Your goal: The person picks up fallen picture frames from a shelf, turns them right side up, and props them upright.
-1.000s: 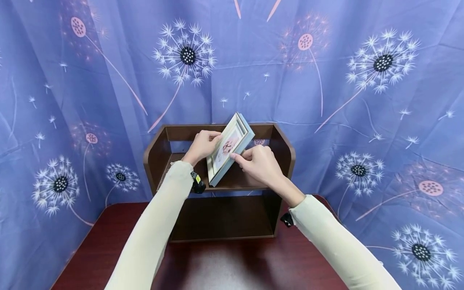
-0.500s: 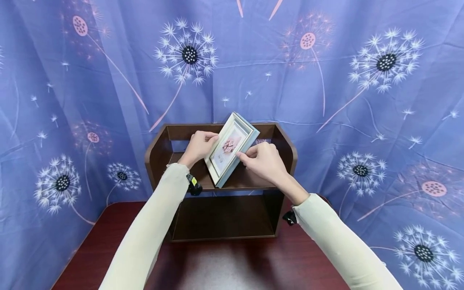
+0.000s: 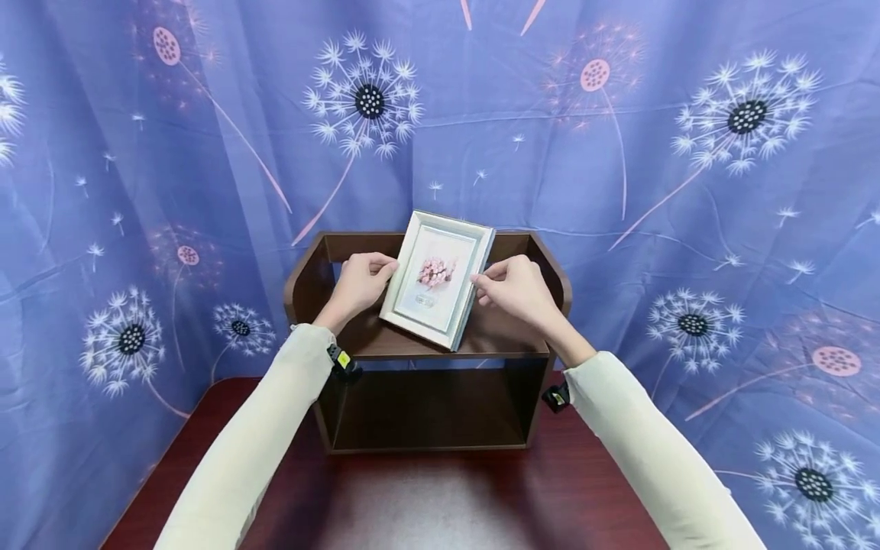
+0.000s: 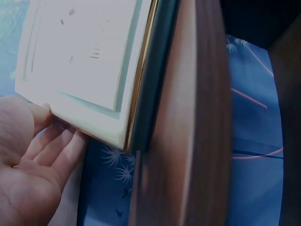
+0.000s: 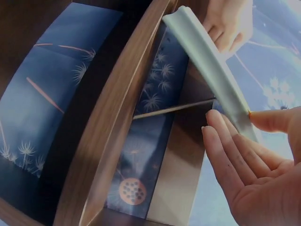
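Observation:
A picture frame [image 3: 438,273] with a pale, moulded border and a pink flower print leans back on the upper board of a small brown shelf [image 3: 509,340]. It is tilted sideways and faces the head camera. My left hand [image 3: 360,284] pinches its left edge, thumb in front and fingers behind, as the left wrist view shows of the frame's border [image 4: 89,123]. At the opposite edge, my right hand [image 3: 517,292] holds the frame between thumb and fingers. In the right wrist view the frame's side [image 5: 211,70] lies by my right thumb, and a thin bar [image 5: 174,109] extends behind it.
The shelf has raised side panels [image 3: 552,279] and a lower compartment [image 3: 426,409]. It stands on a glossy dark red table [image 3: 412,504]. A blue curtain [image 3: 467,153] with a dandelion print hangs behind and around the table.
The picture frame has turned from facing left to facing the head camera, and its side no longer shows broadly. My left hand has shifted left; my right hand has moved right with the frame's edge.

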`<state>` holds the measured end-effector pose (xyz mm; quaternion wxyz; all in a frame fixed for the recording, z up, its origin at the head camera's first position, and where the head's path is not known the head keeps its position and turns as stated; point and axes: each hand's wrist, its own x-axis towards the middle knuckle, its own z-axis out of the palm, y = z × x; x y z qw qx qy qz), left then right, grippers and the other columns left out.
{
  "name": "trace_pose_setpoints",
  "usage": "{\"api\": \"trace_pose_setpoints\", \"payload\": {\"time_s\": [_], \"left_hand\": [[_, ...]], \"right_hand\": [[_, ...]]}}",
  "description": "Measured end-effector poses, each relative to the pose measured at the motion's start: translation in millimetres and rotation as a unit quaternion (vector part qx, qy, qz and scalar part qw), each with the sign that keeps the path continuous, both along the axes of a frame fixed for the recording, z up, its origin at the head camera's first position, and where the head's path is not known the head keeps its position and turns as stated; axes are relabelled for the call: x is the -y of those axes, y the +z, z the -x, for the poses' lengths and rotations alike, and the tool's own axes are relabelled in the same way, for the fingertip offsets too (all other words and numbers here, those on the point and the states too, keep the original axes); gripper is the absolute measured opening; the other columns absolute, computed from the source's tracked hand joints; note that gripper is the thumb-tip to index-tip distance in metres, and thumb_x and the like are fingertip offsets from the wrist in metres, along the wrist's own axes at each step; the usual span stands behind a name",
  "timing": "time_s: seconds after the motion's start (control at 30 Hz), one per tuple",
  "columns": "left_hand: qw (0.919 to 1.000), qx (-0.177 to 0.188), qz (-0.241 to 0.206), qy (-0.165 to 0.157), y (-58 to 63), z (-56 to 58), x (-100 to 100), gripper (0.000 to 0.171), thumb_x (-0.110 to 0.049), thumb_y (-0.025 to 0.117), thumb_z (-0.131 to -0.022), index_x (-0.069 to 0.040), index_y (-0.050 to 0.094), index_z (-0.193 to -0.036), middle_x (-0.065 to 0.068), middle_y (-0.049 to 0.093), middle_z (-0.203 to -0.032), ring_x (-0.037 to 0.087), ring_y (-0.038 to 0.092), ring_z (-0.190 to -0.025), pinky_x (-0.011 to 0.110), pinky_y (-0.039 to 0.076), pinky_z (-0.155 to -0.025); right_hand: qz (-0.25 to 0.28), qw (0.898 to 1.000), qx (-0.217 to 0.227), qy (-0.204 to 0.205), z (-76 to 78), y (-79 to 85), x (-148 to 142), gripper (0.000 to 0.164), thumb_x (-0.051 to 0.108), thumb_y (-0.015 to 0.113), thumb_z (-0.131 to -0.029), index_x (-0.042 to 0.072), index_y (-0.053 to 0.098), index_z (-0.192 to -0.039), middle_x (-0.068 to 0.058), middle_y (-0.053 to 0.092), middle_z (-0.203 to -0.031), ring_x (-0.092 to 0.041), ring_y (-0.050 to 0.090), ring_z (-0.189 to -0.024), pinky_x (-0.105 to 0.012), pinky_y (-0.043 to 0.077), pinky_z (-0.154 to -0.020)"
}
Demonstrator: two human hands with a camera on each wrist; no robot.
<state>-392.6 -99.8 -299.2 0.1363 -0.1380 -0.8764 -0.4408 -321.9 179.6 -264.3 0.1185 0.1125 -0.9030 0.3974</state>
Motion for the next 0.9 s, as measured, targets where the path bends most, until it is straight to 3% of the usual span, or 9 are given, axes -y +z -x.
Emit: {"api": "trace_pose_setpoints", "payload": {"time_s": [0.13, 0.27, 0.6, 0.9], "left_hand": [[0.9993, 0.008, -0.035, -0.01, 0.2, -11.8, 4.1, 0.033, -0.027, 0.063, -0.107, -0.003, 0.074, -0.126, 0.019, 0.076, -0.125, 0.03, 0.076, -0.115, 0.039, 0.064, -0.094], [0.9971, 0.025, -0.07, -0.017, -1.5, -22.3, 8.3, 0.034, -0.024, 0.066, -0.106, 0.0, 0.072, -0.129, 0.02, 0.076, -0.126, 0.029, 0.078, -0.111, 0.033, 0.065, -0.089], [0.9849, 0.067, -0.156, -0.037, -5.0, -38.6, 22.5, 0.04, -0.019, 0.064, -0.106, 0.005, 0.065, -0.139, 0.025, 0.07, -0.135, 0.036, 0.074, -0.118, 0.037, 0.063, -0.095], [0.9818, 0.069, -0.174, -0.034, -7.8, -44.1, 27.2, 0.041, -0.018, 0.063, -0.107, 0.004, 0.063, -0.142, 0.025, 0.069, -0.137, 0.036, 0.072, -0.121, 0.035, 0.062, -0.097]], "right_hand": [[0.044, 0.999, 0.023, 0.0, 11.9, 0.4, -1.2, 0.03, 0.025, 0.068, -0.101, -0.001, 0.079, -0.111, -0.017, 0.082, -0.098, -0.03, 0.082, -0.085, -0.039, 0.067, -0.075], [0.073, 0.997, 0.038, 0.0, 21.4, -0.3, 0.5, 0.03, 0.022, 0.067, -0.102, -0.003, 0.077, -0.113, -0.02, 0.081, -0.106, -0.03, 0.082, -0.089, -0.042, 0.067, -0.081], [0.129, 0.989, 0.069, 0.025, 34.6, -1.6, 15.6, 0.033, 0.019, 0.063, -0.105, -0.005, 0.07, -0.127, -0.023, 0.075, -0.124, -0.033, 0.079, -0.101, -0.038, 0.067, -0.084], [0.127, 0.99, 0.064, 0.026, 37.3, -4.8, 23.8, 0.032, 0.018, 0.062, -0.106, -0.004, 0.071, -0.127, -0.022, 0.076, -0.121, -0.023, 0.079, -0.092, -0.035, 0.067, -0.081]]}}
